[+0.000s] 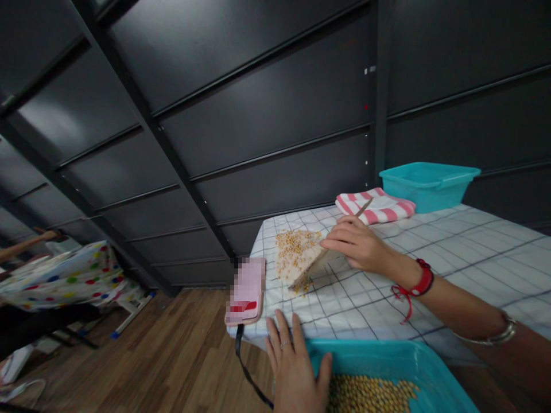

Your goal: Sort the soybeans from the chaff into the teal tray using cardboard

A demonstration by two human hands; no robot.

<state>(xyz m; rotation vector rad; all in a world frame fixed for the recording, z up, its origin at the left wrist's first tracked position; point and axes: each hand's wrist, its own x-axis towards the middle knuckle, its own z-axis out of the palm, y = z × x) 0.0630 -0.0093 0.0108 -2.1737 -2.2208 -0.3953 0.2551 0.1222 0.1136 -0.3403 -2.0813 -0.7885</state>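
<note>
My right hand (355,241) is closed around a flat beige tool with a thin stick end (365,206); its exact kind is unclear. The tool's lower edge meets a spread of yellow beans (297,244) on the checked tablecloth, and a few beans lie under that edge. Fingers apart, my left hand (295,367) rests palm down over the left end of the near turquoise basin (370,347), holding nothing. Inside this basin lie many similar yellow beans (370,393). The basin's bottom part is cut off by the frame.
A pink phone (249,281) with a black strap (245,367) lies at the table's left edge. Behind my right hand are a folded pink-striped towel (387,215) and another turquoise basin (426,183). Dark panels form the wall; far left, another person's arm (21,246) shows above a dotted tablecloth.
</note>
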